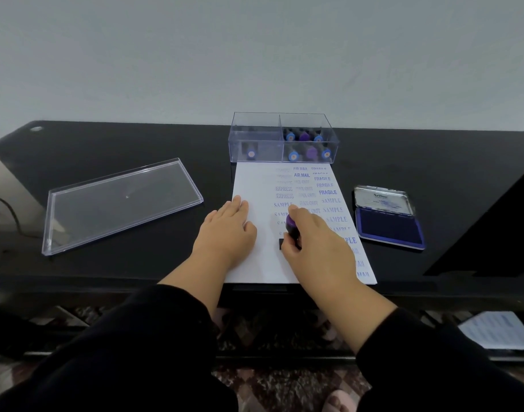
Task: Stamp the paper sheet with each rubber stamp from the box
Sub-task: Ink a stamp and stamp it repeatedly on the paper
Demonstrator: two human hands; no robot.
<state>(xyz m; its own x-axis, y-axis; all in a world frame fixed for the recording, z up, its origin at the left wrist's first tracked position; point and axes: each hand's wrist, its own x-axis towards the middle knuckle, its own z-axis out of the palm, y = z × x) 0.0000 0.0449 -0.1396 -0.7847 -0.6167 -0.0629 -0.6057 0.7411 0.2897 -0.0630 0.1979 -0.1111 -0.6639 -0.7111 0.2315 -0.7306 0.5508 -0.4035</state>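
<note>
A white paper sheet (255,179) lies on the black table, covered with several blue prints such as AIR MAIL, FRAGILE, EXPRESS and SAMPLE. My right hand (317,245) is shut on a rubber stamp (292,228) with a purple top, and its black base presses on the sheet's lower middle. My left hand (228,230) lies flat on the paper's left part with fingers apart. Behind the sheet stands a clear plastic box (256,126) with several blue and purple stamps in its compartments.
An open blue ink pad (388,224) sits to the right of the sheet. The box's clear lid (121,203) lies flat at the left. The table's front edge runs just below the paper. Another printed sheet (501,330) lies on the floor at the right.
</note>
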